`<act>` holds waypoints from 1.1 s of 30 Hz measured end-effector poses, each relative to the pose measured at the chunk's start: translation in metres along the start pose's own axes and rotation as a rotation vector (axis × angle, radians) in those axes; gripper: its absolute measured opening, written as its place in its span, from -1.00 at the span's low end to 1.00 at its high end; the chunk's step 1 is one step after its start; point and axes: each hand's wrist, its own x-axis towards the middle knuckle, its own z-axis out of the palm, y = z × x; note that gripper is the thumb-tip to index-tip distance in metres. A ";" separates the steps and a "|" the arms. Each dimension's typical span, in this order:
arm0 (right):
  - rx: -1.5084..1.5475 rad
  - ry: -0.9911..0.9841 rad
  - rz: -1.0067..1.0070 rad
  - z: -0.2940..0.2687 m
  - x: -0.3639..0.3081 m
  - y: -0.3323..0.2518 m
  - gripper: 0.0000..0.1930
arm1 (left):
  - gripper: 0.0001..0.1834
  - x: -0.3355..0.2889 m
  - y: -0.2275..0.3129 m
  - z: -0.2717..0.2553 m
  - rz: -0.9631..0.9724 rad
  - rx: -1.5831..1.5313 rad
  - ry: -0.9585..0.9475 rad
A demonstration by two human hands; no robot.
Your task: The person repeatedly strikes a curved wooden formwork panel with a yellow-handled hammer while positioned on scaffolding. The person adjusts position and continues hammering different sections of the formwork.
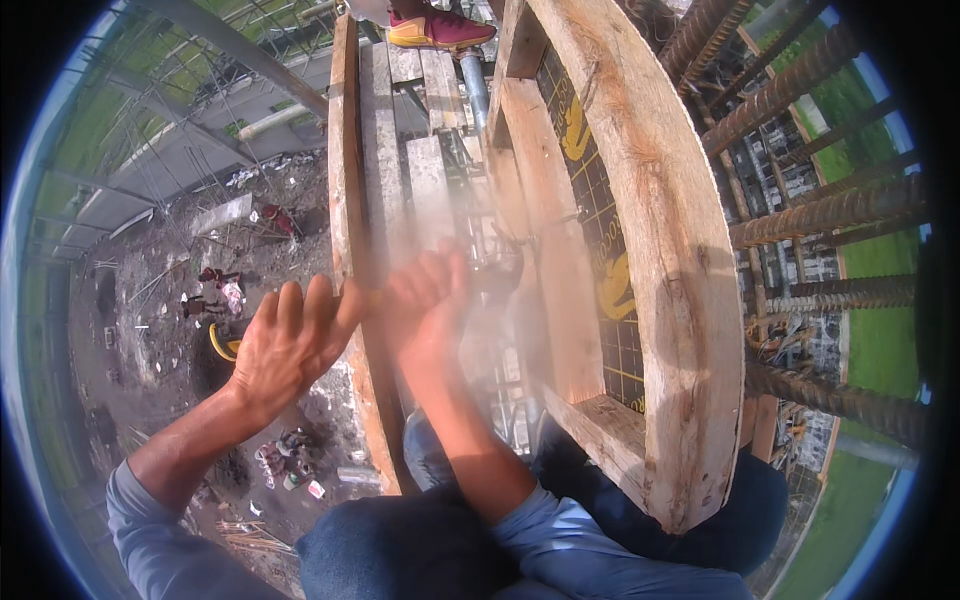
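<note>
My left hand (290, 335) is closed, its fingers curled and its thumb side close to the upright edge of a long wooden board (350, 200). Whatever those fingers hold is hidden. Just right of it, my right hand (425, 295) is smeared by motion above the scaffold planks, with its fingers seemingly bent. A dark blurred shape (500, 275) shows beside the right hand; I cannot tell what it is or whether I hold it. To the right stands a timber-framed formwork panel (660, 220) with a black, yellow-printed sheet (590, 200) inside its frame.
Weathered planks (428, 170) and a metal pipe (474, 85) lie between board and panel. Another person's maroon shoe (435, 28) rests at the far end. Thick ribbed steel bars (830, 215) stick out on the right. Far below on the left lies littered ground (150, 350).
</note>
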 end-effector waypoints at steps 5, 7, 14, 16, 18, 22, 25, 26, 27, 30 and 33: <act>-0.166 0.135 -0.230 0.021 0.014 0.017 -0.68 | -0.76 0.036 -0.040 0.088 -0.066 -0.621 0.048; -0.238 0.175 -0.262 0.021 0.019 0.019 -0.67 | -0.75 0.048 -0.046 0.093 0.053 -0.720 0.069; -0.440 0.200 -0.245 -0.007 -0.007 -0.001 -0.49 | -0.78 0.025 0.010 0.059 -0.168 -0.831 -0.073; -0.319 0.186 -0.130 -0.017 -0.017 0.000 -0.48 | -0.73 0.014 0.037 0.052 -0.227 -0.921 -0.053; -0.292 -0.046 -0.052 -0.025 -0.017 -0.003 -0.50 | -0.71 0.009 0.049 0.047 -0.337 -0.912 0.036; -0.166 -0.439 0.058 -0.033 -0.006 -0.010 -0.51 | -0.70 0.006 0.059 0.036 -0.434 -0.874 0.083; -0.018 -0.567 0.133 -0.030 -0.003 -0.008 -0.36 | -0.68 0.006 0.061 0.032 -0.474 -0.853 0.053; 0.040 -0.575 0.152 -0.029 -0.004 -0.004 -0.26 | -0.67 0.007 0.062 0.031 -0.519 -0.832 0.071; 0.070 -0.458 0.137 -0.027 -0.007 0.000 -0.23 | -0.66 0.008 0.065 0.030 -0.576 -0.794 0.084; 0.077 -0.419 0.105 -0.022 -0.016 0.009 -0.19 | -0.67 0.011 0.073 0.028 -0.699 -0.685 0.069; 0.022 -0.375 0.146 -0.021 -0.020 0.009 -0.20 | -0.71 0.015 0.078 0.027 -0.759 -0.663 0.094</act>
